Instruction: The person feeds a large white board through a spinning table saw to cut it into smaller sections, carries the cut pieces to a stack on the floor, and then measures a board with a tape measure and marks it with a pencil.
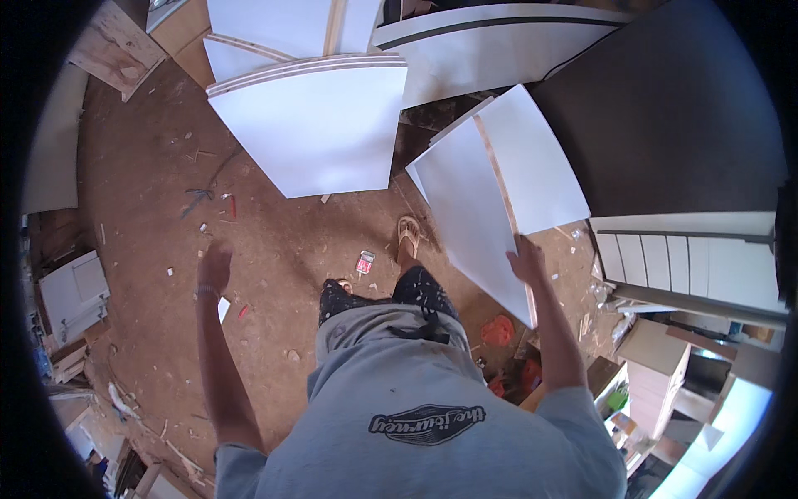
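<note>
A stack of white boards (pixel 312 125) lies on the dirt floor (pixel 150 166). A dark cabinet (pixel 665 108) stands at right, wood scraps (pixel 116 50) at upper left.

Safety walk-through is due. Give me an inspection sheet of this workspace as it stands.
Surface: bare dirt floor, littered with chips and scraps.
Job's things: white board standing on edge, tilted, with a second white panel behind it.
Clutter: small red-and-white packet, red rag, stacked white panels, wood offcuts.
Hands: right hand grips the white board's edge; left hand open, held out over the floor, empty.
Cables: nothing seen for certain.
Surroundings: dark cabinet, white slatted door, small white cabinet.
</note>
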Available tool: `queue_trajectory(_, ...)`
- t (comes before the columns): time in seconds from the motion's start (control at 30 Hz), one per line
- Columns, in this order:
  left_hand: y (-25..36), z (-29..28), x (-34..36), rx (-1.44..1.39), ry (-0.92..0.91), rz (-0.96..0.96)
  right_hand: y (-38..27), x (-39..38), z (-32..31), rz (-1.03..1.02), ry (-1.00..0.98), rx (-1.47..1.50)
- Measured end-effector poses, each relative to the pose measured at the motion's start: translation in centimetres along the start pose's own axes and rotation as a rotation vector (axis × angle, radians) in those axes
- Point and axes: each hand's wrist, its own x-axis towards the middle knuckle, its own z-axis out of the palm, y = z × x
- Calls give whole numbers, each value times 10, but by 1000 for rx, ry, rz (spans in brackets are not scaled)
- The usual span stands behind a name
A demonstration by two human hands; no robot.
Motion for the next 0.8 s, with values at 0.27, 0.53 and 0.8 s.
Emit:
queue_trajectory(0.27, 9, 131, -235, -966, -402, -952, 121, 234, 43, -318, 143, 182)
queue_trajectory(0.53, 122, 151, -240, -661, -355, -1043, 222, 256, 11, 120, -89, 155)
queue_trajectory(0.8, 214, 88, -118, -395, -10, -581, 255, 316, 19, 198, 404, -85)
